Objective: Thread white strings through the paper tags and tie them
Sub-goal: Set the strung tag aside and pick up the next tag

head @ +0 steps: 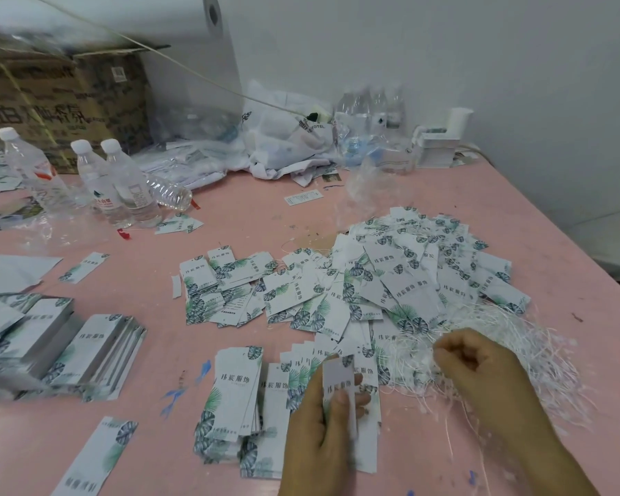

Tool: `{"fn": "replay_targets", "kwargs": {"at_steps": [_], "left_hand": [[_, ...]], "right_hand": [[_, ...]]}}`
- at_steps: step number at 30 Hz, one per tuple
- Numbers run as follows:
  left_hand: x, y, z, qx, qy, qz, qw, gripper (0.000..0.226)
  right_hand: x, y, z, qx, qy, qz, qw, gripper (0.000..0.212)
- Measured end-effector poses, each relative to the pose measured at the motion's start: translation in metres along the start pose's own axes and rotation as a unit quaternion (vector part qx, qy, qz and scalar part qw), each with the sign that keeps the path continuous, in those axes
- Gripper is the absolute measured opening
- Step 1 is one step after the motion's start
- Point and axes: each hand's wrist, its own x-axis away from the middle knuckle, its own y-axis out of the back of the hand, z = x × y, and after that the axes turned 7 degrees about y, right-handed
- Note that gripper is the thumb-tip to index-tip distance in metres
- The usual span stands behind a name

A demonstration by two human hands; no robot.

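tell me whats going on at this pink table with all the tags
A person is stringing paper tags. The left hand holds one tag upright above small stacks, while the right hand, fingers curled, reaches into the tangle of white strings. A big heap of strung tags lies behind, and water bottles stand at the far left.

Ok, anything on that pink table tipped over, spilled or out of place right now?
One clear plastic water bottle lies on its side behind the upright white-capped bottles. A small white paper strip lies loose beside the scattered leaf-print paper tags. No liquid spill visible.
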Motion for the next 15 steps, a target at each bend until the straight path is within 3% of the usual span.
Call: {"fn": "replay_targets", "kwargs": {"at_steps": [3,5,11,15], "left_hand": [[-0.002,0.001,-0.002,0.021,-0.01,0.006,1.0,0.044],[-0.002,0.002,-0.001,0.018,-0.019,0.009,1.0,0.047],[-0.005,0.005,-0.003,0.057,-0.01,0.004,0.998,0.044],[-0.007,0.004,-0.004,0.126,0.019,-0.003,0.992,0.027]], "right_hand": [[0.004,0.002,-0.005,0.13,-0.025,0.139,0.982,0.014],[0.006,-0.005,-0.006,0.225,-0.023,0.19,0.955,0.006],[0.007,-0.017,-0.003,0.364,-0.01,0.228,0.903,0.01],[0.006,-0.014,-0.006,0.353,-0.001,0.236,0.905,0.014]]}}
